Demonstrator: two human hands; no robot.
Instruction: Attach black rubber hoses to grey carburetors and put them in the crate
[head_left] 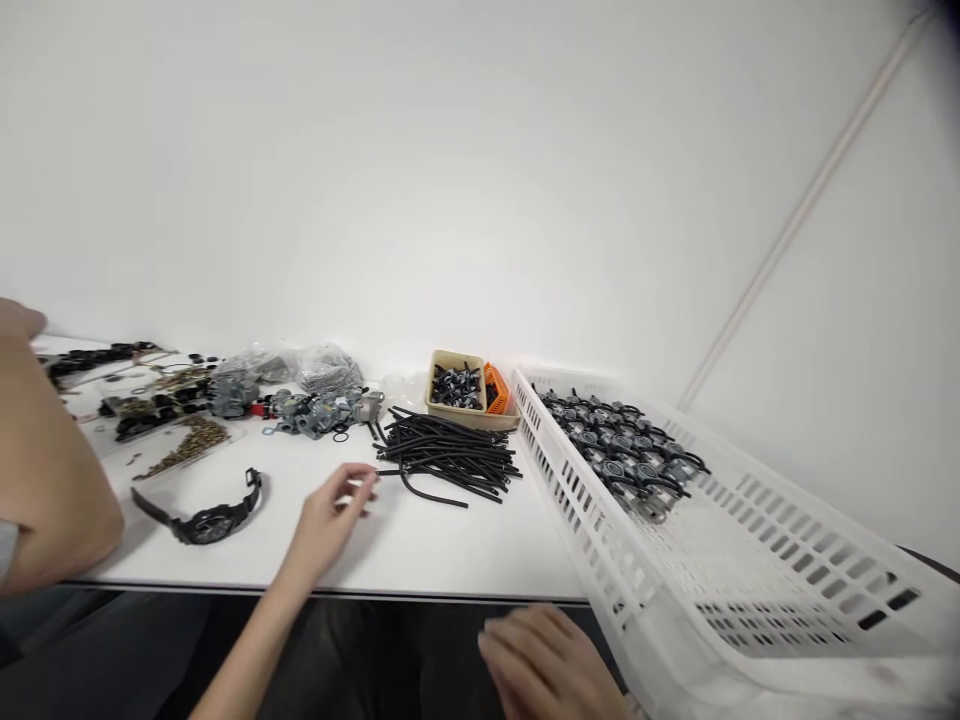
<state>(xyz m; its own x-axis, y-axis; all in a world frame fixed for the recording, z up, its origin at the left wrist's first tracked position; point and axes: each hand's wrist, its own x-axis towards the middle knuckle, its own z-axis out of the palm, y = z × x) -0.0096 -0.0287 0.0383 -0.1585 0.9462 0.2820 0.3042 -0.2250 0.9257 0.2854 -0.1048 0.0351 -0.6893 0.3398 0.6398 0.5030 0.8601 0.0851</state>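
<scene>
My left hand (334,512) reaches over the white table with thumb and forefinger together at the end of a black rubber hose (391,472). That hose lies at the left edge of a pile of similar black hoses (442,450). Low in front of the table edge is my right hand (551,660), beside the white crate. Its fingers are bent and close together but blurred, and its palm is hidden. To the left of the pile, grey metal parts resembling small carburetors (319,412) lie in a heap.
The white slotted crate (652,590) at right holds rows of grey parts with black hoses (622,445). Behind the pile stand a beige bin (457,408) and an orange basket (496,388). A black wristwatch (210,524), brass screws (187,440) and another person's arm (52,460) are left.
</scene>
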